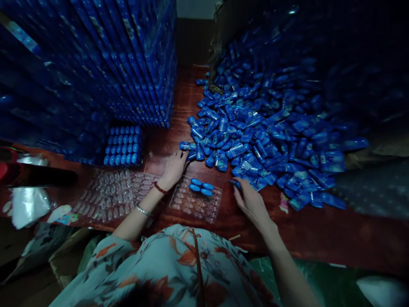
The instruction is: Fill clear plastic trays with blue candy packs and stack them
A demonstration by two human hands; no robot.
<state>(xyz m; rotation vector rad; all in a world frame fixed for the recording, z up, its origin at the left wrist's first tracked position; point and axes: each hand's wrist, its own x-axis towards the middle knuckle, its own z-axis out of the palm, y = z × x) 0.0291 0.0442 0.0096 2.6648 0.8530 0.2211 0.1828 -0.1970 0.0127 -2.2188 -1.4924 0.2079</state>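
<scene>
My right hand [251, 200] is closed, with a small blue oval container [237, 184] pinched at its fingertips. It is beside the near edge of the pile of blue containers [243, 136]. My left hand [174, 168] reaches forward at the pile's left edge, fingers partly spread, its tips by a labelled blue container [188, 146]; whether they touch it is unclear. Between the hands lies a clear plastic tray [194, 207] with moulded hollows. Several blue oval containers [201, 186] sit together in its far part.
Tall stacks of filled blue trays [134, 64] rise at the left. In front of them stands a block of upright blue pieces [122, 146]. More clear trays [111, 194] lie left of my left arm. A dark red-capped bottle [35, 174] and a pink wrapper [284, 202] are on the table [319, 238].
</scene>
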